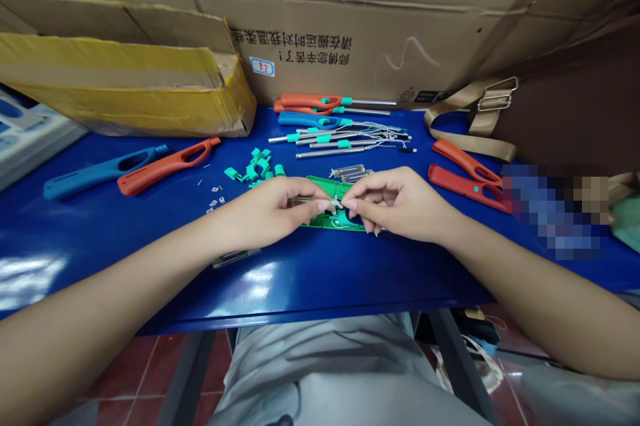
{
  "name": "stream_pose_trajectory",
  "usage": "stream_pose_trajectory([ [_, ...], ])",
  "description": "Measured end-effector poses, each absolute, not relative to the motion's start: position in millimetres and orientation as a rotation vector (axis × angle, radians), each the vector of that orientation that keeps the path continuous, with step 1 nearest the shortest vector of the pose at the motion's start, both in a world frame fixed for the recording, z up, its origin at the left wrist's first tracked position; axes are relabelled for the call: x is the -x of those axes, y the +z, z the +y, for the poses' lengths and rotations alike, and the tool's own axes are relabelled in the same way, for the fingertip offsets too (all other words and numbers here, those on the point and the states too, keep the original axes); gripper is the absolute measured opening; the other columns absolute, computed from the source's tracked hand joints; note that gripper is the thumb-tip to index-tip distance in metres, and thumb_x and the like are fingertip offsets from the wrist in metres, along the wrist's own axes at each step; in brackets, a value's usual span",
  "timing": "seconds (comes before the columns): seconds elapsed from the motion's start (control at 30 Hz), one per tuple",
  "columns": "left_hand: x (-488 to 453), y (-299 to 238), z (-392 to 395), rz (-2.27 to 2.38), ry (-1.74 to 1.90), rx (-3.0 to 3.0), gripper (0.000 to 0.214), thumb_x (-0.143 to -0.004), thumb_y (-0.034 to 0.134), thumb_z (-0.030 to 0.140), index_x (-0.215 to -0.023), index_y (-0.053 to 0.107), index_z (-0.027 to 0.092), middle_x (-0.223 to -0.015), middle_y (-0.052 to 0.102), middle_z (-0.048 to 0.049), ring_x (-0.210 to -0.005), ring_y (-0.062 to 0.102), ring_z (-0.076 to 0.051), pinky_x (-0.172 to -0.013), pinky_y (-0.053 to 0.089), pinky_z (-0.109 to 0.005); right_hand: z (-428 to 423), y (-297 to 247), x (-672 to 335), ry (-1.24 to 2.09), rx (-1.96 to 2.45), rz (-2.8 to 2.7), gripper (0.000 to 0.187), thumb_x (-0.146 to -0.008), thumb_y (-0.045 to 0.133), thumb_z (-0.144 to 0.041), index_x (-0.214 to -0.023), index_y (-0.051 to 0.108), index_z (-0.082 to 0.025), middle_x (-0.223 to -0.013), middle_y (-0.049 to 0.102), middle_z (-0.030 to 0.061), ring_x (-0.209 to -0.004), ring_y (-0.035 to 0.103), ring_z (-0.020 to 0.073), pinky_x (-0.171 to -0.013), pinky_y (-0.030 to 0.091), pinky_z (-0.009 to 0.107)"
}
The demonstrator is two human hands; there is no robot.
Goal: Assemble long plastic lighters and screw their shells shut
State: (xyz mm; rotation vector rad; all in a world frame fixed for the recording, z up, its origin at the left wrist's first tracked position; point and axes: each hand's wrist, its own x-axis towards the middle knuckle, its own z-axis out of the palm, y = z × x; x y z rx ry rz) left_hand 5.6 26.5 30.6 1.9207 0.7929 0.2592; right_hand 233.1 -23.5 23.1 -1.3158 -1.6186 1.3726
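Observation:
My left hand (273,209) is closed in a pinch around a narrow see-through lighter fuel tank, mostly hidden by the fingers, with a small white fitting (334,205) at its end. My right hand (400,205) pinches at that same fitting; the tiny piece between its fingertips is too small to make out. Both hands meet over an opened green lighter casing (325,184), partly covered by them. A teal part and a white wire (345,225) lie inside the casing. Just beyond are several clear fuel tanks (351,173).
Teal plastic pieces (260,163) lie left of centre. Metal lighter tubes with wires (330,144) and assembled lighters (313,102) lie behind. Blue (100,173) and orange casings (167,167) are left; red casings (465,186) right. A cardboard box (185,99) and strap (475,136) stand behind.

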Motion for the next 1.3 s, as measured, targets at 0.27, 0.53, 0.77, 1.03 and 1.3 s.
stream_pose_trajectory([
  [0.27, -5.5, 32.1, 28.4, 0.805, 0.221, -1.856, 0.034, -0.094, 0.057, 0.041, -0.109, 0.074, 0.016, -0.108, 0.074, -0.0064, -0.092, 0.064, -0.021, -0.078, 0.049, -0.032, -23.9, 26.8, -231.7, 1.398, 1.347, -1.572, 0.016, -0.077, 0.077, -0.027, -0.083, 0.071, -0.014, -0.061, 0.066, -0.0011, -0.048, 0.062, 0.0096, -0.044, 0.052, 0.02],
  [0.53, -5.2, 27.4, 27.3, 0.751, 0.279, -1.884, 0.032, -0.094, 0.057, 0.04, -0.105, 0.076, 0.017, -0.104, 0.075, -0.0052, -0.089, 0.065, -0.02, -0.077, 0.048, -0.031, -22.8, 26.0, -230.7, 1.415, 1.328, -1.575, 0.014, -0.078, 0.076, -0.025, -0.082, 0.07, -0.013, -0.059, 0.065, -0.0019, -0.047, 0.061, 0.0085, -0.044, 0.051, 0.017],
  [0.77, -6.0, 27.5, 25.7, 0.734, 0.332, -1.93, 0.027, -0.094, 0.058, 0.037, -0.101, 0.076, 0.018, -0.101, 0.074, -0.0048, -0.089, 0.066, -0.019, -0.078, 0.049, -0.03, -23.9, 24.5, -231.4, 1.423, 1.313, -1.575, 0.009, -0.08, 0.072, -0.02, -0.082, 0.071, -0.012, -0.056, 0.064, -0.0024, -0.047, 0.061, 0.008, -0.044, 0.05, 0.016],
  [1.03, -5.6, 28.4, 26.0, 0.719, 0.353, -2.005, 0.025, -0.095, 0.058, 0.034, -0.102, 0.077, 0.018, -0.1, 0.072, -0.0052, -0.089, 0.067, -0.019, -0.08, 0.051, -0.032, -23.1, 21.8, -229.8, 1.409, 1.3, -1.593, 0.01, -0.081, 0.072, -0.022, -0.081, 0.071, -0.012, -0.054, 0.063, -0.0028, -0.046, 0.06, 0.0081, -0.045, 0.048, 0.017],
  [1.3, -5.8, 27.0, 25.0, 0.677, 0.374, -2.094, 0.024, -0.096, 0.058, 0.03, -0.102, 0.078, 0.019, -0.099, 0.072, -0.0055, -0.09, 0.067, -0.019, -0.081, 0.051, -0.032, -24.7, 21.5, -228.0, 1.375, 1.298, -1.637, 0.009, -0.08, 0.073, -0.022, -0.078, 0.071, -0.013, -0.057, 0.064, -0.0025, -0.047, 0.06, 0.0086, -0.046, 0.048, 0.019],
])
